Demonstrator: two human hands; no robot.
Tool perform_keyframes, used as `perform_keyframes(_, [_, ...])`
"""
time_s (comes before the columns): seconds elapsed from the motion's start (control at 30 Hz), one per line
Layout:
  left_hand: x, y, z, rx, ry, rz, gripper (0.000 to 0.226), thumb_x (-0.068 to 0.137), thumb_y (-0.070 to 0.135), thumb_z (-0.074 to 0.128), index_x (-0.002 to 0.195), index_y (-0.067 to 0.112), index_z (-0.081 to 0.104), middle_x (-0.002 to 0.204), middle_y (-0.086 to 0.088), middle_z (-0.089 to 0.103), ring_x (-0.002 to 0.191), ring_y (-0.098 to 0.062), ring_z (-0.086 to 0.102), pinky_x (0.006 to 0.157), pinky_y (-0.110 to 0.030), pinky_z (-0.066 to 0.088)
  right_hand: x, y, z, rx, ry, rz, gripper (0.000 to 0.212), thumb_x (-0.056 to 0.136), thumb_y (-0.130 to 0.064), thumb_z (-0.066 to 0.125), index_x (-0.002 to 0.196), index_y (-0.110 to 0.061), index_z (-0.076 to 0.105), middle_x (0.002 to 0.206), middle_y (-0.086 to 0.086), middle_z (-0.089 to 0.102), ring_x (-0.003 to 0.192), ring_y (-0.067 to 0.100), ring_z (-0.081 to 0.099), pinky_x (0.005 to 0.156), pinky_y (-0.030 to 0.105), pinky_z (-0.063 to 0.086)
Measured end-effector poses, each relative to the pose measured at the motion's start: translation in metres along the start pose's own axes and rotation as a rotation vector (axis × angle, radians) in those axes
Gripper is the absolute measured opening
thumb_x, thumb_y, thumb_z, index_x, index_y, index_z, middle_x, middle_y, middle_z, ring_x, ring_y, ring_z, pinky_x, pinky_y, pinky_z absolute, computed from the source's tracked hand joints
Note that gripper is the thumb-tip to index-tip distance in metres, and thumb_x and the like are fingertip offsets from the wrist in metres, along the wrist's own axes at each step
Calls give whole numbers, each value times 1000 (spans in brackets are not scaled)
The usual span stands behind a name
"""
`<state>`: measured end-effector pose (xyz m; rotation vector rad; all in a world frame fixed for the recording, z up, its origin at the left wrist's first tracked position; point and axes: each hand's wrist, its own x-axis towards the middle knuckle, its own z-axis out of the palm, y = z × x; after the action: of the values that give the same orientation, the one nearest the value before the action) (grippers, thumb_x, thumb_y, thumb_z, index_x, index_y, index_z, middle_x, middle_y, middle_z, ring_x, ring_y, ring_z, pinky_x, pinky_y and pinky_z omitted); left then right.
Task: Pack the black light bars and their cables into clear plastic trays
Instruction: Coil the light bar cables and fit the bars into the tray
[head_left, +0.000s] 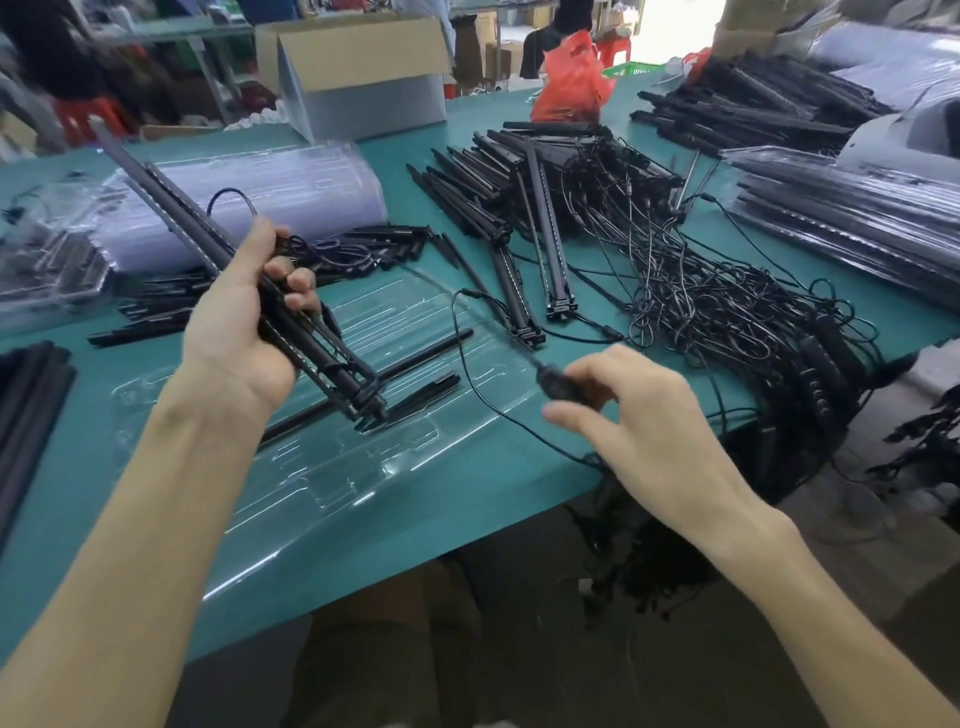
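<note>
My left hand (244, 322) grips a bundle of black light bars (176, 218), tilted up toward the far left, their lower ends over a clear plastic tray (322, 467). The tray lies on the green table in front of me and holds two or three black bars (415, 358). My right hand (623, 405) pinches a black controller (558, 384) on a thin black cable (467, 358) that loops across the tray's right part. The motion blurs the cable's far end.
A heap of loose light bars (498, 176) and tangled cables (727, 322) fills the table's right middle. Stacked clear trays (270, 197) sit at far left, filled trays (857, 223) at right. A cardboard box (358, 67) and a red bag (571, 78) stand behind.
</note>
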<state>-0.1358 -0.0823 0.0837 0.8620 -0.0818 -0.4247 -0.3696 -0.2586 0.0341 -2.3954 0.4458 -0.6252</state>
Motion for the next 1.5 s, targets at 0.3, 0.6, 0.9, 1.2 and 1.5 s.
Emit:
perform_keyframes(0.3, [-17, -20, -8, 559, -232, -91, 20, 89, 38, 72, 92, 18, 75, 75, 4, 65, 67, -15, 65, 43, -18, 41, 72, -63, 0, 530, 41, -96, 19, 90, -25, 75, 92, -7, 69, 77, 3, 71, 53, 21, 70, 58, 18, 47])
perform_keyframes(0.6, [-44, -44, 27, 360, -639, -183, 33, 98, 25, 62, 127, 10, 56, 128, -14, 68, 119, -32, 65, 41, -14, 38, 131, -119, -14, 792, 39, -131, 26, 92, -17, 71, 98, 8, 65, 78, 10, 67, 61, 26, 73, 54, 25, 50])
perform_keyframes(0.9, [-38, -65, 35, 264, -481, -68, 21, 77, 11, 77, 93, 14, 64, 79, 4, 66, 56, -5, 49, 43, -15, 36, 136, -118, 22, 705, 43, -61, 19, 89, -16, 75, 97, 0, 68, 89, 18, 73, 63, 20, 71, 68, 32, 61])
perform_keyframes(1.2, [-18, -72, 22, 158, -139, -217, 13, 74, 7, 73, 85, 6, 66, 69, 0, 68, 51, -7, 59, 38, -13, 34, 94, -63, 65, 285, 240, -188, 23, 100, -20, 60, 119, -9, 69, 110, 5, 60, 109, 20, 55, 91, 19, 46])
perform_keyframes(1.5, [10, -34, -6, -88, 34, -255, 17, 79, 3, 74, 96, 3, 70, 107, -13, 75, 97, -18, 75, 40, -13, 42, 43, 22, 42, 97, -65, -94, 20, 95, -22, 68, 113, -12, 69, 104, -4, 66, 98, 5, 61, 93, 24, 48])
